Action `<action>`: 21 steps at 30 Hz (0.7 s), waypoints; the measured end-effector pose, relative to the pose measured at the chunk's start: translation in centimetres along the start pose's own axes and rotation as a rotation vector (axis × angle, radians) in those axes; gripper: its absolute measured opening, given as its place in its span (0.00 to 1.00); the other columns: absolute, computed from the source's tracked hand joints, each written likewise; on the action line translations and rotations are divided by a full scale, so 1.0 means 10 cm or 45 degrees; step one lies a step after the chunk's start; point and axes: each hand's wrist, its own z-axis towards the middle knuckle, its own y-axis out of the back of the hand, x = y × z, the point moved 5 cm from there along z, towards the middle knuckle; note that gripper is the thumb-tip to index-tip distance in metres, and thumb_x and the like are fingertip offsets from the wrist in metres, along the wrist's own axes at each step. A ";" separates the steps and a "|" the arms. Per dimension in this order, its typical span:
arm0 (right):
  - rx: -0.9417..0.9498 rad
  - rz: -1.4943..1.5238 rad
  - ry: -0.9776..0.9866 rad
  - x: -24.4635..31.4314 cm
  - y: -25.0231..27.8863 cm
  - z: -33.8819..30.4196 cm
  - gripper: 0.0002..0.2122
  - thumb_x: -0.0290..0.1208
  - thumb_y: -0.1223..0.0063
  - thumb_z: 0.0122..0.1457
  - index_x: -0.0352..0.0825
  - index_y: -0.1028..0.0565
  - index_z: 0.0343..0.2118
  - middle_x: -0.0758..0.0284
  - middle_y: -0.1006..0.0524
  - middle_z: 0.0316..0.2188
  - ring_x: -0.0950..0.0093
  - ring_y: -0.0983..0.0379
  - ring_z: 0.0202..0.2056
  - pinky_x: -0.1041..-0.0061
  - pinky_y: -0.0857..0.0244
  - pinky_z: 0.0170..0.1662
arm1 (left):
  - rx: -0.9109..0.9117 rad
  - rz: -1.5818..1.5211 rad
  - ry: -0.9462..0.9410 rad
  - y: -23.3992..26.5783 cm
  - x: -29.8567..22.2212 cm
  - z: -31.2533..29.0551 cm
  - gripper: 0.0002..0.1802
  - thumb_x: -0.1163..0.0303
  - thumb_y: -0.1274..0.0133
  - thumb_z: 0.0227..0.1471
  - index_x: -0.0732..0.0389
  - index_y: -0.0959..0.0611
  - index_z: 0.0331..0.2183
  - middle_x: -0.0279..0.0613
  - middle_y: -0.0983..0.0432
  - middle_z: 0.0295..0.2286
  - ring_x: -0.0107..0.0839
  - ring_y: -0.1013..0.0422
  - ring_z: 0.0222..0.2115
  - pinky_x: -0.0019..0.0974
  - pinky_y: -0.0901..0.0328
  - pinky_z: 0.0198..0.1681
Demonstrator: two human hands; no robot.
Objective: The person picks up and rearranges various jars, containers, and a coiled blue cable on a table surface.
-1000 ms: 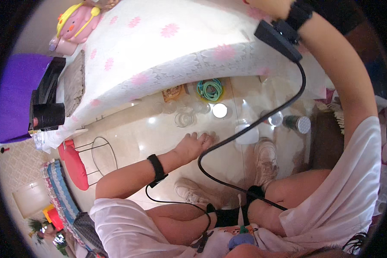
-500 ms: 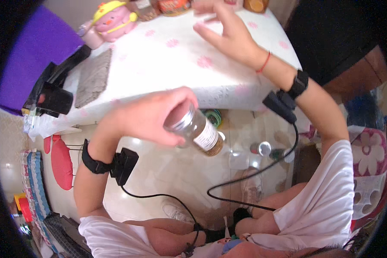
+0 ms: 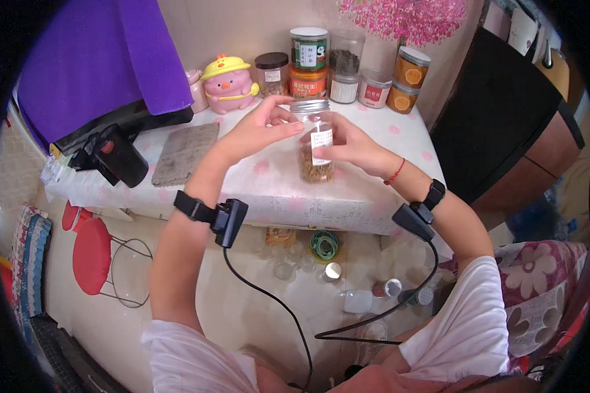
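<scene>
A clear jar [image 3: 318, 169] with a silver screw lid [image 3: 310, 106] and a white label stands upright, raised over the near part of the table. Brown, grainy contents fill its lower part. My right hand [image 3: 353, 145] is wrapped round the jar's body from the right, its thumb across the label. From the left, my left hand [image 3: 259, 131] grips near the jar's top, thumb at the shoulder just below the lid and curled index finger at the lid's left edge. The lid is on the jar.
Several tins and jars, including an orange tin [image 3: 307, 84], line the table's back by the wall. A pink figurine [image 3: 228, 88] sits left of them. A grey cloth [image 3: 187, 150] and black cup [image 3: 121, 160] lie leftward. Red stools [image 3: 92, 255] and jars are on the floor.
The jar has moved from below the table's front edge up over the tabletop and turned upright. My right hand has come back from the rear and taken its body; my left hand has shifted its hold.
</scene>
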 end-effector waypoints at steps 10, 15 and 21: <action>-1.371 -0.874 0.314 0.49 1.76 0.02 0.34 0.34 0.33 0.47 0.30 0.39 0.55 0.61 0.28 0.44 0.73 0.29 0.44 0.75 0.34 0.46 | -0.275 0.418 -0.077 -0.13 0.44 0.22 0.25 0.68 0.45 0.51 0.63 0.33 0.50 0.38 0.26 0.37 0.26 0.32 0.36 0.33 0.35 0.42; -1.528 -1.158 0.144 0.29 2.13 0.19 0.37 0.35 0.35 0.47 0.23 0.42 0.56 0.49 0.33 0.51 0.59 0.34 0.52 0.67 0.37 0.53 | -0.362 0.293 -0.088 -0.03 0.52 0.23 0.22 0.70 0.47 0.52 0.62 0.32 0.49 0.38 0.25 0.37 0.26 0.32 0.35 0.32 0.35 0.41; -1.587 -1.440 0.185 0.14 2.23 0.31 0.36 0.38 0.36 0.48 0.24 0.42 0.55 0.46 0.32 0.50 0.53 0.34 0.51 0.64 0.38 0.53 | -0.302 0.140 -0.039 -0.07 0.63 0.32 0.20 0.71 0.49 0.52 0.63 0.30 0.48 0.37 0.24 0.35 0.24 0.31 0.34 0.30 0.35 0.41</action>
